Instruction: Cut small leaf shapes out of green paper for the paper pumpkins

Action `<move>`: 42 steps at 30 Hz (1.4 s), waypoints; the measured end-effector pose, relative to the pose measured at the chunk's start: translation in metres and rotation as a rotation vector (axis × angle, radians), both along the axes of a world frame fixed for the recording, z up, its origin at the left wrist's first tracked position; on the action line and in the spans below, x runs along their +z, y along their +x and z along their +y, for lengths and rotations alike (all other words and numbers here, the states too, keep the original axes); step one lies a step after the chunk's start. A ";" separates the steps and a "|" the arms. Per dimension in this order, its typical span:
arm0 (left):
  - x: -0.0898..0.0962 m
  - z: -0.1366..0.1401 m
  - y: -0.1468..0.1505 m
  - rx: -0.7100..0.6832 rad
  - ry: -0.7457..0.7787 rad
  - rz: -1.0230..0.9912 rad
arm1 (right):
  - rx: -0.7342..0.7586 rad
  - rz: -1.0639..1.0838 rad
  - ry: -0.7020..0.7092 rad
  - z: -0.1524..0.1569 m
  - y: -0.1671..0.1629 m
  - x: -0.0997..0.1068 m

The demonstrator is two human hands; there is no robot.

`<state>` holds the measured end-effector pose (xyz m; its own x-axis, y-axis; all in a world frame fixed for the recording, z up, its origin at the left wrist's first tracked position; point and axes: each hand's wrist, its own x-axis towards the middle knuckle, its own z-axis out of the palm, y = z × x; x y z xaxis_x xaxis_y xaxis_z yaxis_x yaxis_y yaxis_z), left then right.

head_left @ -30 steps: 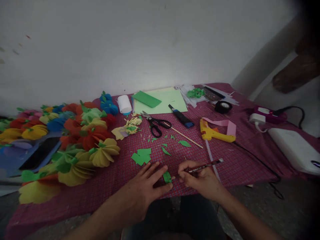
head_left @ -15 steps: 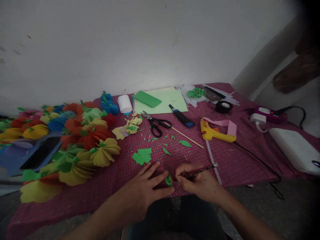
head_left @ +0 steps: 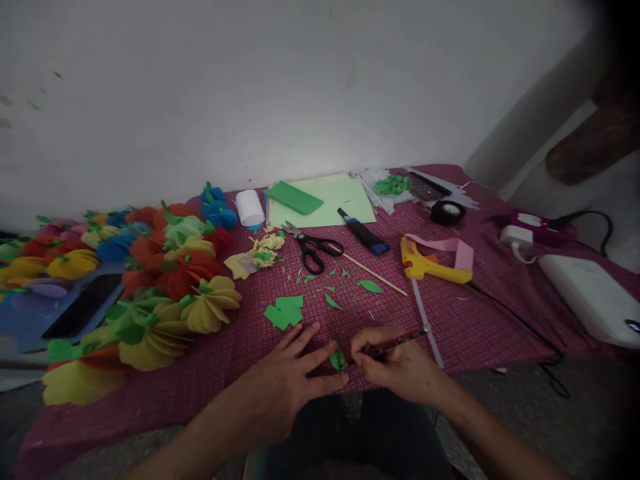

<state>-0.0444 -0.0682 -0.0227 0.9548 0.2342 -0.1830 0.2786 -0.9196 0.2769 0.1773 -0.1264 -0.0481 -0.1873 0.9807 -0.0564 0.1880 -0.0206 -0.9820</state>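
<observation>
The pencil [head_left: 409,337] slants, pointing left and nearward toward the green paper [head_left: 338,360].

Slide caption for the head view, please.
Left hand at a small green piece, right hand gripping a pencil, scissors lying beyond on checked cloth.

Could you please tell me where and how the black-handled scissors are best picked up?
The scissors are probably best gripped by the black loops, coming from the near right: they lie flat, loops on the near side, blades pointing away to the back left.
</observation>
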 end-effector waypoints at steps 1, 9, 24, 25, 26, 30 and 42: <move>0.001 0.000 0.000 0.001 -0.001 0.001 | -0.021 0.027 -0.033 0.000 0.001 0.000; -0.002 -0.001 -0.001 0.006 0.011 -0.032 | -0.274 0.222 -0.054 -0.003 0.011 -0.004; -0.003 -0.029 -0.015 0.255 0.183 -0.200 | -0.267 -0.050 0.162 -0.002 0.003 0.000; -0.005 -0.033 -0.012 0.265 0.172 -0.189 | -0.233 -0.126 0.211 -0.004 0.003 0.001; -0.007 -0.036 -0.008 0.255 0.159 -0.183 | -0.200 -0.200 0.260 -0.005 0.001 0.003; -0.012 -0.043 0.002 0.265 0.141 -0.164 | -0.144 -0.450 0.344 -0.009 -0.010 0.008; -0.029 -0.046 0.000 0.287 0.199 -0.228 | -0.173 -0.481 0.252 -0.007 -0.037 0.003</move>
<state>-0.0448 -0.1146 -0.0514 0.8566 0.5060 0.1012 0.4835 -0.8555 0.1855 0.1401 -0.1335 -0.0456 -0.0335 0.9890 0.1440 0.6297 0.1327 -0.7654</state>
